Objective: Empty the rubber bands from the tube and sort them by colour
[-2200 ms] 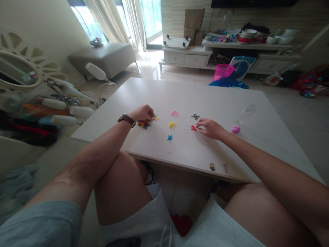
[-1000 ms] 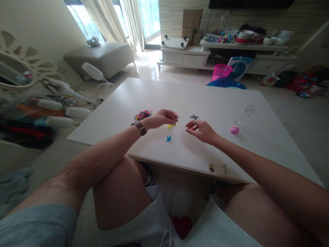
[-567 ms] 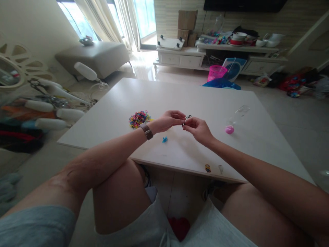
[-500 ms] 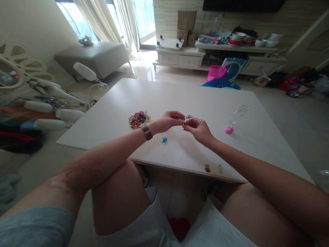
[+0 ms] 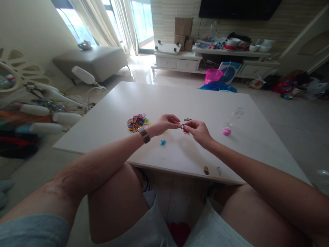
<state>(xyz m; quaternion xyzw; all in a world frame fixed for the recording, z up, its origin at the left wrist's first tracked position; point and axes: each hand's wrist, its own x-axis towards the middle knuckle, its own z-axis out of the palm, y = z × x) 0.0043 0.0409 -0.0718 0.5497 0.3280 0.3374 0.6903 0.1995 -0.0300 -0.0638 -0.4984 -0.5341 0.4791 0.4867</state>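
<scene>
Over the middle of the white table (image 5: 154,96), my left hand (image 5: 167,124) and my right hand (image 5: 199,131) meet with their fingertips pinched. Between them is a small dark link (image 5: 182,126), held by both; its exact shape is too small to make out. Just behind my right fingers lie several black links (image 5: 187,119). A bit of orange-red (image 5: 186,133) shows under the right fingertips. Left of my left hand sits a heap of mixed-colour small plastic links (image 5: 137,122). Nearer me is a little cluster of blue pieces (image 5: 162,142).
At the near edge lie a yellow cartoon charm (image 5: 206,170) and a small pale piece (image 5: 219,171). To the right are a pink rounded thing (image 5: 226,131) and a clear plastic container (image 5: 238,112). A pink basket (image 5: 213,75) stands beyond the table.
My fingertips have drawn slightly apart around the dark link, and the orange-red bit now shows beneath them. The whole view has shifted a little.
</scene>
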